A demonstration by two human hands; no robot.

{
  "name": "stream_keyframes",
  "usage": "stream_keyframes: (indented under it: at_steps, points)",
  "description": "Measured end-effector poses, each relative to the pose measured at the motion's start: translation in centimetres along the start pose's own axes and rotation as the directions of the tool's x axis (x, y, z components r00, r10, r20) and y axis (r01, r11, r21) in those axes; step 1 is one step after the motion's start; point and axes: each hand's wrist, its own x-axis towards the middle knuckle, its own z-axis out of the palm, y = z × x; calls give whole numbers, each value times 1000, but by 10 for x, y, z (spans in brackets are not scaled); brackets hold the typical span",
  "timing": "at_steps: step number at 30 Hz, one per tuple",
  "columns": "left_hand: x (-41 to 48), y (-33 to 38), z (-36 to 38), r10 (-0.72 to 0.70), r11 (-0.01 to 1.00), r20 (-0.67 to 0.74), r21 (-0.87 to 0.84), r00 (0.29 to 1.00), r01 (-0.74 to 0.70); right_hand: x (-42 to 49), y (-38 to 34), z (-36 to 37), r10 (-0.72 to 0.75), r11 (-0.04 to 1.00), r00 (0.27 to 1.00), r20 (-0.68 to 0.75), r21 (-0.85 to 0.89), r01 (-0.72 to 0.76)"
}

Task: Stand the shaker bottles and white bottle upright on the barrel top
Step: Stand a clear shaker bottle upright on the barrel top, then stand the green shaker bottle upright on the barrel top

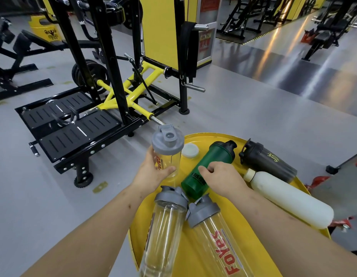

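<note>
Clear plastic fills the near part of the yellow barrel top [195,232]: two clear shakers lie on their sides just nearer than the hands, one [163,226] below the left hand, the other, printed in red [219,236], below the right hand, their grey lids pointing away from the person. Neither has been stood up yet.

The left hand [153,172] is wrapped around the lower body of a third clear shaker [168,150], thumb across the front, holding it upright at the barrel's left edge; whether its base touches the surface I cannot tell. The grip low on the body probably steadies it while it settles.

The right hand [221,176] rests on the green shaker [209,166], fingers curled over its middle, clamped or about to clamp. It lies tilted, its black cap beyond the hand, so this looks like the next one to be raised.

To the right of that hand the white bottle [289,198] lies flat, its end overhanging the rim. Beyond it a black shaker [267,160] also lies on its side. A small white lid [190,150] sits between the upright shaker and the green one.
</note>
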Motion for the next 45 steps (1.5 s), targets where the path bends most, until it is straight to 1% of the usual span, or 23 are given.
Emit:
stream_keyframes:
  at_steps: [6,10,14,16,19,21,23,26,30,32,36,38,42,45]
  points:
    - [0,-3,-3,1,1000,-19,23,1000,0,3,4,-4,28,1000,1000,6,-13,-28]
    - [-7,-3,-6,5,999,-58,34,998,-3,7,13,-11,54,998,999,2,-17,-54]
    - [-16,3,-9,14,996,-112,84,994,-5,12,19,-21,118,993,992,37,-26,-117]
    - [-22,8,-9,21,991,-155,133,988,0,13,23,-26,179,984,982,62,-21,-178]
    - [-34,17,-11,9,985,-235,168,972,32,19,27,-28,311,946,942,125,61,-320]
    - [-41,23,-12,35,976,-307,215,951,34,23,29,-25,384,888,903,192,190,-418]
    - [-47,29,-13,81,968,-348,251,934,10,27,30,-20,405,825,874,268,305,-476]
    - [-54,36,-12,101,969,-316,246,943,-22,31,34,-12,400,769,851,341,380,-514]
    - [-59,40,-2,101,970,-268,242,958,-34,38,38,1,367,655,830,421,517,-552]
    - [-59,43,6,109,964,-214,260,971,-51,40,37,4,339,587,825,452,584,-561]
    - [-58,47,23,129,932,-68,349,989,-97,40,35,7,305,471,813,496,664,-581]
    - [-58,47,30,133,918,-39,382,990,-108,40,34,7,294,434,816,497,691,-578]
    - [-56,49,36,137,903,-32,414,990,-112,39,33,5,277,365,822,498,737,-569]
    - [-54,52,36,145,907,-34,405,989,-119,37,36,6,274,357,829,488,748,-559]
